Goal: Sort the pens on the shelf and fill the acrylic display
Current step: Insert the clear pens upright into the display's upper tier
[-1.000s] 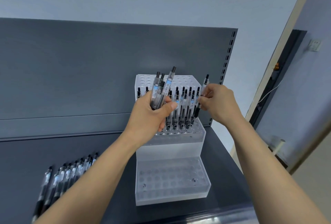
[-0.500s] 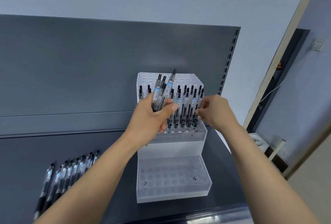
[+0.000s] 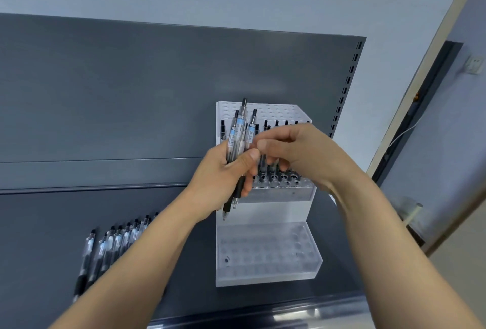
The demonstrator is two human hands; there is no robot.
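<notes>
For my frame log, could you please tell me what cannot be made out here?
Head view:
- The standing pens in the acrylic display: mostly behind the right hand; count unclear.
- Whether the right hand pinches a pen from the bundle in the left hand: fingers overlap, blurred.
- The loose pens on the shelf: partly under the left forearm.
- Pen labels: too small.

We see two bare arms, uncovered from the hands to the lower edge of the view. The left hand (image 3: 223, 171) and the right hand (image 3: 297, 152), both before the acrylic display (image 3: 263, 263), have short thumbnails. The left forearm (image 3: 147, 257) and right forearm (image 3: 389, 244) are slim, with bare wrists.
</notes>
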